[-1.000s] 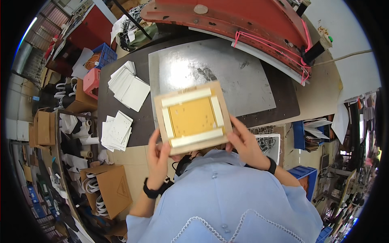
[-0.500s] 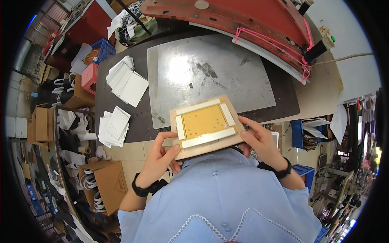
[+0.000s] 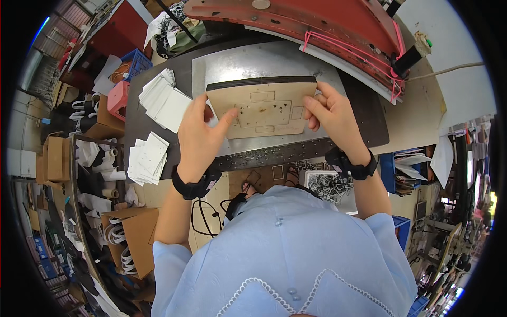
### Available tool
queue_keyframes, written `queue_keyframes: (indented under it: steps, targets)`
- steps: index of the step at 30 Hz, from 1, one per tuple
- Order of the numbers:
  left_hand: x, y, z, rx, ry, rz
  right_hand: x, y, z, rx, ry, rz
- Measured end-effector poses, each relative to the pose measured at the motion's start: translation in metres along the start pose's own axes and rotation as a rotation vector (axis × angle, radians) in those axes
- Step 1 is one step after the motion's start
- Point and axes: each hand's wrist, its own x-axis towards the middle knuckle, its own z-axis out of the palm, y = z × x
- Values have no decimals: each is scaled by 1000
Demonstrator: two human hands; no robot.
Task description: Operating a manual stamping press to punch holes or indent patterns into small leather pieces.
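Note:
I hold a wooden cutting die board (image 3: pixel 262 94) by its two sides over the grey metal plate (image 3: pixel 248 57). The board is tilted up on edge, its bare wooden back toward me, showing cut outlines and several small dark holes; its yellow and white face is hidden. My left hand (image 3: pixel 203 134) is closed on the left side, thumb lying on the back. My right hand (image 3: pixel 328 110) pinches the right side, fingers partly curled. Small bits lie scattered along the dark table's front edge (image 3: pixel 264 156), below the board.
White punched sheets lie in a larger pile (image 3: pixel 171 108) and a smaller pile (image 3: pixel 148 161) at the left. A red machine part (image 3: pixel 327 24) with pink cord (image 3: pixel 348 52) overhangs the far right. A bin of scraps (image 3: pixel 330 186) stands below the table, right of my feet.
The die board has moved away from me over the metal plate and tipped up, so its back shows instead of its yellow face. Both hands moved with it. Small bits now lie along the table edge.

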Motion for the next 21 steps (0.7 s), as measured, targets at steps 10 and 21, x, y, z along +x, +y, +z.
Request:
queue_keyframes:
  steps: [10,21]
  targets:
    - [-12,-3,47,-610,149,30,-13,4,42,-775,400,-181]
    - [-18,-19,49,-705,76,172,-27,8,51,-758,413,-195]
